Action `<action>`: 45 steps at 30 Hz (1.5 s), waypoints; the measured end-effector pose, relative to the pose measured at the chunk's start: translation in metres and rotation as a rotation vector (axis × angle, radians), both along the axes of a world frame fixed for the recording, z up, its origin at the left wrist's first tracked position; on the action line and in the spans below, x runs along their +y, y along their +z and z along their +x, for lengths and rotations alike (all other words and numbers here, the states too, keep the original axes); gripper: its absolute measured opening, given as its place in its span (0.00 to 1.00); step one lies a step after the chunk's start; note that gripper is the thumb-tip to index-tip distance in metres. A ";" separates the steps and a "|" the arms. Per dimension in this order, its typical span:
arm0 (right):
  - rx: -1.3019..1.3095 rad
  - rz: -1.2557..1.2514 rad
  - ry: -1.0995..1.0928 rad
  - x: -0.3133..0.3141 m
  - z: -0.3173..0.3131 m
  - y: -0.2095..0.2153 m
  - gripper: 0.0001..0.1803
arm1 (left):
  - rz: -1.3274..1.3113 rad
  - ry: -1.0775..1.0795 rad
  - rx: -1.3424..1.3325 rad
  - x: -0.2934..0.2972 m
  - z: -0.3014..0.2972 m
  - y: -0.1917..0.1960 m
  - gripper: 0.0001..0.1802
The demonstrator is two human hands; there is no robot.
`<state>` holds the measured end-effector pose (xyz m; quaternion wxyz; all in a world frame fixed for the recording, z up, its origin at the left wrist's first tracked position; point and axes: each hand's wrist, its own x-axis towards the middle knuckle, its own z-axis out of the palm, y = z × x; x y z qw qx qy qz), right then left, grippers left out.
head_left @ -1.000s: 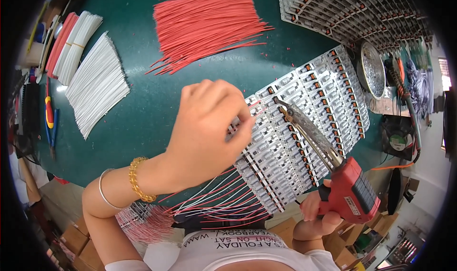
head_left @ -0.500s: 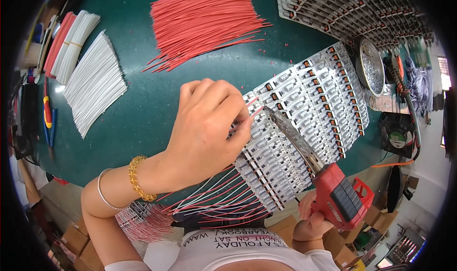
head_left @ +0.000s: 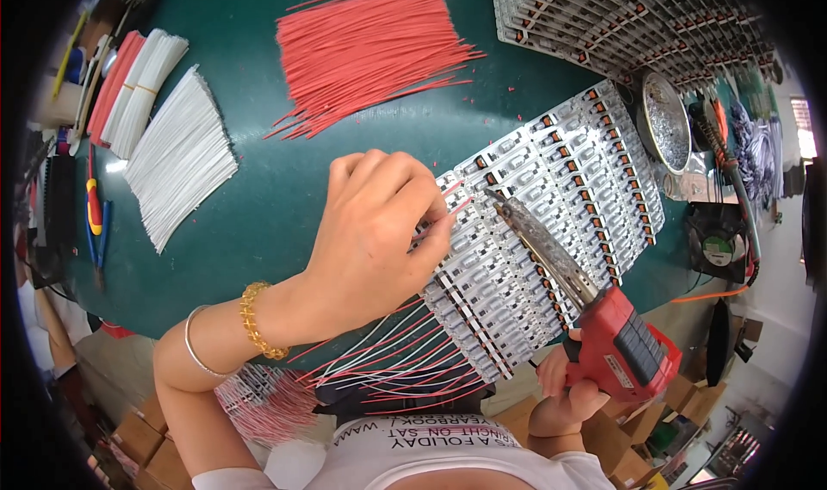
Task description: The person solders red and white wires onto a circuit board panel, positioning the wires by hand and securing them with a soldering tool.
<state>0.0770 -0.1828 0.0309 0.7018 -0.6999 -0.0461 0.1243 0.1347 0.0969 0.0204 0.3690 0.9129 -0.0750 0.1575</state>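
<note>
My left hand (head_left: 375, 236) is closed in a pinch at the left edge of a silvery circuit board panel (head_left: 551, 197). Between its fingers and the board runs a thin red wire (head_left: 461, 205), its end lying on the panel; the fingers hide the rest. My right hand (head_left: 564, 395) grips a red and black soldering gun (head_left: 624, 344) from below. The gun's long, darkened metal tip (head_left: 517, 217) points up and left over the panel, a little right of the wire ends. Several red and white wires (head_left: 396, 352) trail from the panel's near left edge.
Loose red wires (head_left: 362, 55) lie at the back, white wires (head_left: 181, 158) at the left beside bundled ones (head_left: 142, 85). More board panels (head_left: 637, 16) stand at the far right, near a metal bowl (head_left: 666, 124). A small fan (head_left: 719, 247) sits at the right edge.
The soldering gun's tip has drawn slightly right, away from the wire ends. My left hand keeps its pinch at the same part of the panel. The whole view has shifted a little.
</note>
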 end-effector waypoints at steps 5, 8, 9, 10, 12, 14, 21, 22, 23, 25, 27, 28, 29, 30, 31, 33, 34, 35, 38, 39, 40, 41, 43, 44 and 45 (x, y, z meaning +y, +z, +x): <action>-0.160 0.040 0.022 -0.006 0.004 -0.012 0.45 | 0.168 0.030 -0.211 0.012 0.007 0.000 0.09; -0.092 0.097 -0.064 -0.003 0.000 -0.004 0.43 | 0.493 0.130 -0.321 0.027 0.045 0.000 0.09; -0.101 0.108 -0.051 -0.004 0.000 -0.005 0.43 | 0.620 0.193 -0.307 0.031 0.055 0.001 0.08; -0.115 0.121 -0.050 -0.005 -0.001 -0.006 0.42 | 0.630 0.207 -0.313 0.036 0.063 -0.002 0.08; -0.145 0.127 -0.061 -0.008 -0.003 -0.007 0.41 | 0.878 0.203 -0.224 0.040 0.078 -0.004 0.05; -0.143 0.141 -0.052 -0.013 -0.006 -0.011 0.39 | 0.886 0.188 -0.203 0.041 0.081 -0.003 0.04; -0.150 0.158 -0.083 -0.016 -0.006 -0.010 0.38 | 0.520 0.191 -0.138 0.049 0.073 0.018 0.05; -0.149 0.173 -0.070 -0.017 -0.006 -0.011 0.38 | 0.524 0.187 -0.136 0.051 0.072 0.019 0.05; -0.149 0.189 -0.054 -0.018 -0.005 -0.012 0.37 | 0.459 0.176 -0.142 0.053 0.071 0.020 0.05; -0.140 0.193 -0.044 -0.017 -0.005 -0.011 0.38 | 0.398 0.163 -0.146 0.053 0.069 0.024 0.05; -0.131 0.197 -0.034 -0.018 -0.005 -0.012 0.38 | 0.034 0.195 0.038 0.050 0.065 0.030 0.05; -0.141 0.202 -0.027 -0.018 -0.005 -0.012 0.38 | 0.038 0.195 0.039 0.052 0.063 0.032 0.05; -0.152 0.202 -0.023 -0.018 -0.005 -0.013 0.37 | 0.203 0.168 -0.042 0.055 0.060 0.034 0.05; -0.151 0.201 -0.026 -0.018 -0.006 -0.012 0.37 | 0.367 0.141 -0.124 0.057 0.058 0.038 0.06; -0.153 0.201 -0.032 -0.017 -0.005 -0.012 0.37 | 0.366 0.140 -0.123 0.058 0.057 0.044 0.06; -0.152 0.202 -0.021 -0.016 -0.004 -0.011 0.37 | 0.681 0.051 -0.055 0.057 0.052 0.076 0.05; -0.150 0.217 -0.024 -0.016 -0.004 -0.012 0.36 | 0.677 0.058 -0.051 0.054 0.052 0.090 0.05; -0.148 0.239 -0.017 -0.015 -0.003 -0.012 0.36 | 0.809 0.014 0.009 0.050 0.050 0.107 0.04; -0.161 0.263 -0.020 -0.016 -0.002 -0.010 0.34 | 0.969 -0.119 0.063 0.034 0.060 0.113 0.02; -0.159 0.272 0.001 -0.015 -0.002 -0.010 0.34 | 1.032 -0.187 0.069 0.029 0.060 0.117 0.01; -0.164 0.294 0.001 -0.014 -0.002 -0.010 0.34 | 1.132 -0.210 0.247 0.024 0.065 0.117 0.02; -0.174 0.317 0.001 -0.012 -0.002 -0.010 0.33 | 1.136 -0.190 0.254 0.025 0.068 0.112 0.02; -0.182 0.321 0.003 -0.012 -0.003 -0.013 0.33 | 1.136 -0.237 0.315 0.028 0.075 0.096 0.01; -0.188 0.318 -0.016 -0.013 -0.003 -0.013 0.32 | 1.133 -0.231 0.312 0.027 0.079 0.093 0.01; -0.192 0.317 -0.011 -0.013 -0.004 -0.013 0.32 | 1.133 -0.234 0.334 0.026 0.082 0.090 0.01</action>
